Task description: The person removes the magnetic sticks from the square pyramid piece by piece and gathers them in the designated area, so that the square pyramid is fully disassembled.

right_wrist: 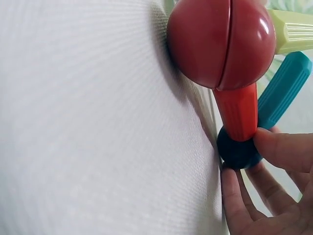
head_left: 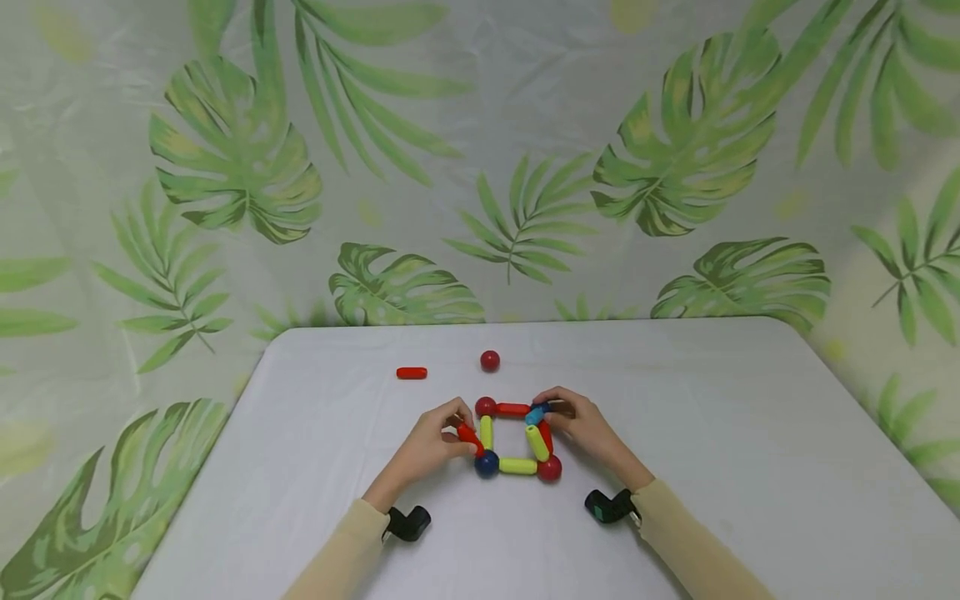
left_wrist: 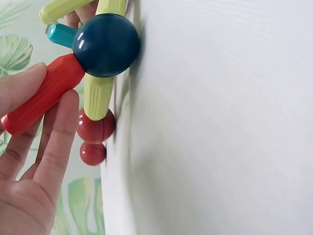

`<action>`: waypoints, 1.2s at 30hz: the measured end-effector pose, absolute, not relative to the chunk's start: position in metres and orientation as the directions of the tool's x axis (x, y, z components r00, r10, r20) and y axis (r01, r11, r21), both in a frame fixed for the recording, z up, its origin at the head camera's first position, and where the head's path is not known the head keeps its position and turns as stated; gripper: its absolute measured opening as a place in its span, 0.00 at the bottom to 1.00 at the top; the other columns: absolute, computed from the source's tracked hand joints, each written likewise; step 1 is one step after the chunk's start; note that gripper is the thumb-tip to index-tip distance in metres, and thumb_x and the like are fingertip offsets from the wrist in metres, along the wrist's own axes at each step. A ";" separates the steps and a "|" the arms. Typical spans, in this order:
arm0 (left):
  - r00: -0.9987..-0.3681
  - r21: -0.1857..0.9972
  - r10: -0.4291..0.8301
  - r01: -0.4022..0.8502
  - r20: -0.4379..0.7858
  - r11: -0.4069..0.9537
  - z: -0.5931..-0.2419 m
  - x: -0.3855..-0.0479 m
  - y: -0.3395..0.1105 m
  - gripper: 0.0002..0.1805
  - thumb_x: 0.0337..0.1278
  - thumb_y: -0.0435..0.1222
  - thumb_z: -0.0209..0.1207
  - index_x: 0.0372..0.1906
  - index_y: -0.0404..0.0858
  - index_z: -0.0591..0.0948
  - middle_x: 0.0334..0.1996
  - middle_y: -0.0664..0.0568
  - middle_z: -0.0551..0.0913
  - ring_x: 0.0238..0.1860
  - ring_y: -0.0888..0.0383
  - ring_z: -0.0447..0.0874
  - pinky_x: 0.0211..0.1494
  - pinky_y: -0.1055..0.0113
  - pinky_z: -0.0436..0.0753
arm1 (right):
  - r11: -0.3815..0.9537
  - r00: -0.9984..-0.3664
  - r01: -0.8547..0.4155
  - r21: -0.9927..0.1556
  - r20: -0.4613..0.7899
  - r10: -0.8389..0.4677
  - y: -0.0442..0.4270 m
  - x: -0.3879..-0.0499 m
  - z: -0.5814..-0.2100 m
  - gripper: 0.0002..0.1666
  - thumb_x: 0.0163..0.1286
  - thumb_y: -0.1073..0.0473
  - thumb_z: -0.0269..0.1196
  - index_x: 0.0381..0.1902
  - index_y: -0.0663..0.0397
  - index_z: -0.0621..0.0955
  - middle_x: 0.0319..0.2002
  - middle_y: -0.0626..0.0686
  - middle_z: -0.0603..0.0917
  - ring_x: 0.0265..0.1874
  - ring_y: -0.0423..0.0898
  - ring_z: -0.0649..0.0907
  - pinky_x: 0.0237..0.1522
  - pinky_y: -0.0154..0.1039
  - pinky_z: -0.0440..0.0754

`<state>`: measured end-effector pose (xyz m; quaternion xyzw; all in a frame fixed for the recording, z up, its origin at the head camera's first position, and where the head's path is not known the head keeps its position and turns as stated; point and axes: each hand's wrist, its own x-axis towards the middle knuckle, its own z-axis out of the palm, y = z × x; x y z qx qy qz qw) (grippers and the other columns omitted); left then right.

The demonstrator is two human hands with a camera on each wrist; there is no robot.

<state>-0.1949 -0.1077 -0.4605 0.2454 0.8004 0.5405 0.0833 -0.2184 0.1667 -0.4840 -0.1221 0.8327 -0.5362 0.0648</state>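
Note:
A square of rods and balls lies on the table. My left hand [head_left: 429, 437] pinches a red rod [left_wrist: 45, 93] that slants up from the near-left blue ball [left_wrist: 106, 45], its end touching the ball. My right hand [head_left: 587, 427] grips the far-right blue ball [right_wrist: 239, 149]. From that ball rises a teal rod [right_wrist: 285, 89]. A yellow-green rod [head_left: 536, 443] slants up from the near-right red ball [head_left: 550, 468]. The far-left corner is a red ball [head_left: 486, 407]. Two red rods and two yellow-green rods form the sides.
Beyond the square, a loose red rod [head_left: 412, 373] lies at the left and a loose red ball [head_left: 490, 360] sits near the back. The white table [head_left: 675, 383] ends at a leaf-patterned cloth [head_left: 525, 167].

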 end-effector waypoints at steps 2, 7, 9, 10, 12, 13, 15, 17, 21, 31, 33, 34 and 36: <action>-0.878 0.904 0.457 0.301 0.138 0.304 -0.464 -0.193 -0.113 0.13 0.51 0.26 0.66 0.36 0.40 0.73 0.35 0.52 0.76 0.39 0.54 0.77 0.43 0.66 0.81 | 0.395 -0.962 -0.135 -0.909 0.025 -0.272 0.167 -0.219 -0.484 0.14 0.68 0.69 0.58 0.50 0.54 0.79 0.51 0.55 0.78 0.51 0.56 0.78 0.54 0.52 0.75; -0.891 0.857 0.423 0.343 0.167 0.384 -0.466 -0.189 -0.119 0.11 0.49 0.25 0.66 0.32 0.41 0.76 0.31 0.55 0.76 0.35 0.56 0.76 0.41 0.66 0.80 | 0.403 -0.961 -0.147 -0.903 0.033 -0.276 0.166 -0.218 -0.484 0.14 0.68 0.69 0.58 0.50 0.54 0.79 0.51 0.54 0.79 0.51 0.56 0.78 0.55 0.53 0.74; -0.887 0.821 0.424 0.377 0.185 0.429 -0.465 -0.188 -0.118 0.11 0.49 0.25 0.67 0.30 0.42 0.77 0.30 0.56 0.75 0.34 0.58 0.75 0.41 0.66 0.79 | 0.409 -0.961 -0.146 -0.901 0.031 -0.275 0.166 -0.218 -0.484 0.14 0.68 0.69 0.58 0.50 0.54 0.79 0.51 0.55 0.78 0.51 0.56 0.78 0.55 0.53 0.74; -0.883 0.797 0.426 0.398 0.197 0.454 -0.464 -0.188 -0.118 0.11 0.48 0.25 0.67 0.29 0.42 0.77 0.30 0.57 0.75 0.34 0.58 0.75 0.40 0.66 0.78 | 0.410 -0.961 -0.147 -0.900 0.031 -0.275 0.166 -0.218 -0.483 0.14 0.68 0.69 0.58 0.51 0.54 0.79 0.51 0.55 0.78 0.51 0.56 0.78 0.55 0.53 0.74; -0.880 0.760 0.424 0.421 0.211 0.495 -0.462 -0.188 -0.117 0.11 0.47 0.25 0.67 0.28 0.42 0.78 0.29 0.58 0.75 0.33 0.58 0.74 0.38 0.66 0.77 | 0.415 -0.962 -0.148 -0.898 0.032 -0.272 0.166 -0.218 -0.483 0.14 0.69 0.68 0.58 0.51 0.54 0.79 0.51 0.55 0.78 0.51 0.56 0.78 0.55 0.53 0.74; -0.883 0.748 0.419 0.421 0.210 0.513 -0.462 -0.188 -0.118 0.11 0.47 0.25 0.67 0.28 0.42 0.78 0.28 0.58 0.75 0.33 0.59 0.73 0.38 0.66 0.77 | 0.417 -0.962 -0.149 -0.897 0.034 -0.271 0.166 -0.219 -0.483 0.14 0.69 0.68 0.58 0.51 0.54 0.79 0.51 0.55 0.78 0.51 0.56 0.78 0.55 0.53 0.74; -0.900 0.760 0.394 0.386 0.187 0.522 -0.462 -0.188 -0.121 0.10 0.47 0.26 0.68 0.28 0.42 0.79 0.29 0.58 0.76 0.33 0.59 0.74 0.38 0.66 0.77 | 0.418 -0.961 -0.149 -0.896 0.032 -0.274 0.166 -0.219 -0.482 0.14 0.69 0.68 0.58 0.51 0.54 0.79 0.51 0.55 0.78 0.51 0.56 0.78 0.55 0.53 0.74; -0.925 0.799 0.351 0.319 0.145 0.510 -0.462 -0.188 -0.127 0.09 0.48 0.28 0.68 0.29 0.43 0.80 0.31 0.57 0.77 0.34 0.58 0.75 0.39 0.65 0.77 | 0.420 -0.961 -0.149 -0.895 0.030 -0.277 0.167 -0.219 -0.483 0.14 0.69 0.68 0.58 0.51 0.54 0.79 0.51 0.55 0.78 0.51 0.56 0.78 0.55 0.53 0.74; -0.966 0.903 0.252 0.160 0.060 0.398 -0.462 -0.199 -0.147 0.07 0.51 0.28 0.67 0.35 0.39 0.81 0.39 0.51 0.79 0.37 0.54 0.81 0.42 0.63 0.77 | 0.422 -0.959 -0.152 -0.894 0.030 -0.280 0.167 -0.219 -0.483 0.14 0.69 0.68 0.58 0.51 0.54 0.79 0.51 0.55 0.78 0.51 0.56 0.78 0.55 0.53 0.74; -0.996 0.874 -0.063 0.027 0.065 0.485 -0.469 -0.251 -0.178 0.10 0.50 0.26 0.66 0.38 0.32 0.79 0.41 0.40 0.81 0.41 0.48 0.79 0.34 0.67 0.75 | 0.411 -0.960 -0.141 -0.901 0.024 -0.279 0.167 -0.218 -0.483 0.14 0.69 0.68 0.58 0.51 0.54 0.79 0.51 0.55 0.78 0.51 0.55 0.78 0.56 0.53 0.74; -0.994 0.848 -0.074 0.028 0.079 0.530 -0.470 -0.260 -0.180 0.09 0.49 0.25 0.66 0.36 0.31 0.79 0.38 0.40 0.81 0.38 0.48 0.79 0.33 0.68 0.75 | 0.410 -0.961 -0.140 -0.901 0.024 -0.277 0.167 -0.218 -0.484 0.14 0.69 0.68 0.58 0.51 0.54 0.79 0.51 0.55 0.78 0.51 0.55 0.78 0.56 0.53 0.74; -0.993 0.837 -0.076 0.031 0.087 0.547 -0.471 -0.263 -0.180 0.09 0.48 0.24 0.66 0.35 0.31 0.79 0.36 0.40 0.81 0.37 0.48 0.80 0.33 0.68 0.75 | 0.409 -0.961 -0.139 -0.902 0.023 -0.275 0.167 -0.218 -0.484 0.14 0.69 0.68 0.58 0.51 0.54 0.79 0.51 0.54 0.78 0.51 0.55 0.78 0.56 0.53 0.73; -0.992 0.820 -0.079 0.037 0.100 0.570 -0.472 -0.269 -0.180 0.08 0.47 0.23 0.66 0.35 0.30 0.80 0.34 0.41 0.81 0.34 0.48 0.79 0.32 0.68 0.75 | 0.411 -0.962 -0.136 -0.901 0.022 -0.271 0.167 -0.219 -0.484 0.14 0.68 0.68 0.58 0.51 0.54 0.79 0.51 0.54 0.79 0.51 0.55 0.78 0.56 0.53 0.73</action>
